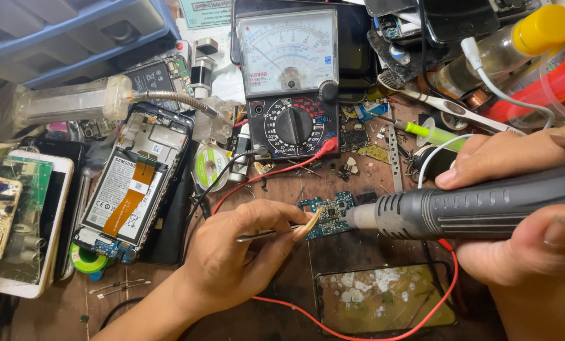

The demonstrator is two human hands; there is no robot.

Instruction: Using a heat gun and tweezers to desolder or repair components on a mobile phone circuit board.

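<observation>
- Nearest of all is the right hand [522,208], low on the right, its fingers wrapped around the thick grey handle of a hot-air gun [471,208] that lies almost level across the bench.
- The gun's metal nozzle points left and ends just beside a small blue-green circuit board [330,215], which lies flat on the worn wooden bench [282,189] near the middle.
- The left hand [232,252] comes in from the bottom, fingers pinched shut on a pair of slim metal tweezers [266,234]; the tips reach the left edge of the board, under the thumb.
- A red wire [358,331] loops across the bench below both hands, past a glass panel [383,297] flecked with white scraps.
- Behind the board stands an analogue multimeter [290,82] with a big dial face and a round selector knob.
- To the left lies an opened phone [134,183], back off, with its battery and an orange ribbon cable showing.
- Further left a white phone [36,221] lies under a clear packet holding a green board.
- At top right a clear bottle with a yellow cap [516,44] lies on its side among the clutter.
</observation>
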